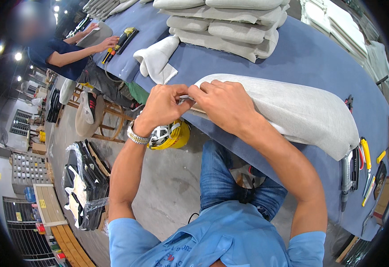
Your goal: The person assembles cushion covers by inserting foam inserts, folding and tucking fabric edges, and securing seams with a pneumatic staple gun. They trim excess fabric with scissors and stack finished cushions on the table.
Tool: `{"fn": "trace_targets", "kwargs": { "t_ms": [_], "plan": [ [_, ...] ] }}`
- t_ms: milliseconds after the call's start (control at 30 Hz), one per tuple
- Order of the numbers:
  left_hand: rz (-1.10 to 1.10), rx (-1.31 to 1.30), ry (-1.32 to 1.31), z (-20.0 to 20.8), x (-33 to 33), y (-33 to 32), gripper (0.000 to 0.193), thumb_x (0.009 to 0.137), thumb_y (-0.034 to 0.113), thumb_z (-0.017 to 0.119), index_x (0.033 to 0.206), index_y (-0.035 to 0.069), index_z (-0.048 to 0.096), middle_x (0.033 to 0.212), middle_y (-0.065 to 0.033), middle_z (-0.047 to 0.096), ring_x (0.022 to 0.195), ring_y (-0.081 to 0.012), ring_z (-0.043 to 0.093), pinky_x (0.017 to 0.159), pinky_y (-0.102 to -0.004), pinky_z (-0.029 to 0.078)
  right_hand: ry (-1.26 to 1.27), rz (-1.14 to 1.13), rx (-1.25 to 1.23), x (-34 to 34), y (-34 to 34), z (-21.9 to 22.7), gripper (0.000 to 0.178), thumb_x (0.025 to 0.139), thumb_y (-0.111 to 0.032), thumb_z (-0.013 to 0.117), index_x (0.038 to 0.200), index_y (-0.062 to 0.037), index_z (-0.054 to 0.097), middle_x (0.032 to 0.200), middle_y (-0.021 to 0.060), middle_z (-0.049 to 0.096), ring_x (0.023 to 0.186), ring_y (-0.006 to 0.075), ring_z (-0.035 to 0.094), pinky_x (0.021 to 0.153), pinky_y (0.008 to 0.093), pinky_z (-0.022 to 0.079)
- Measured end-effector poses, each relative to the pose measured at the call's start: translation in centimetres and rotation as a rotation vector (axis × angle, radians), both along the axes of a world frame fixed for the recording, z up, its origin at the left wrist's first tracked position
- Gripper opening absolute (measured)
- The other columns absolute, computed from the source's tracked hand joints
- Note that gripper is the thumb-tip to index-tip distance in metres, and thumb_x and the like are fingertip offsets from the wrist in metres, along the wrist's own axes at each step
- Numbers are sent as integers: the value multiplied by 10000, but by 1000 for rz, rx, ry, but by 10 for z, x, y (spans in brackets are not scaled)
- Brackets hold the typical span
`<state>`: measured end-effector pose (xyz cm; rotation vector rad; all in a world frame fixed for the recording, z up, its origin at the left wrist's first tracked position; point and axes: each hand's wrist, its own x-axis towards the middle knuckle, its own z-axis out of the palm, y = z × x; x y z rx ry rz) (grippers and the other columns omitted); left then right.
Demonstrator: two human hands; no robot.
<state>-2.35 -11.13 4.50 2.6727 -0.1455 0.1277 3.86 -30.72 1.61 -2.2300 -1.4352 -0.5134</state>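
A long padded panel covered in light grey fabric lies along the near edge of the blue-covered table. At its left end, my left hand has thumb and fingers pinched together on the edge of the fabric cover. Right beside it, my right hand is closed on the same edge, its fingers bent over the panel's corner. The fingertips of both hands nearly meet, and what lies between them is mostly hidden. A loose grey fabric-covered piece rests on the table beyond my left hand.
Grey padded panels stand stacked at the back. Hand tools, including a yellow-handled knife and a metal air tool, lie at right. A yellow bucket sits below. A co-worker works at far left near a yellow-black tool.
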Motion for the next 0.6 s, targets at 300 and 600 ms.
{"fn": "trace_targets", "kwargs": {
  "t_ms": [300, 600],
  "plan": [
    [-94, 4, -56, 24, 19, -7, 214, 788, 192, 737, 918, 24, 764, 702, -185, 688, 625, -349, 658, 598, -410, 494, 22, 33, 40, 27, -10, 17, 208, 902, -260, 669, 1046, -118, 616, 891, 77, 724, 850, 291, 735, 669, 441, 580],
    [-226, 44, 47, 78, 63, -33, 276, 802, 279, 762, 815, 3, 752, 615, -124, 655, 551, -188, 592, 575, -349, 459, -100, -37, 170, 54, -70, 60, 268, 821, -256, 797, 1007, -107, 673, 1014, 73, 719, 987, 298, 682, 813, 434, 531]
  ]
}}
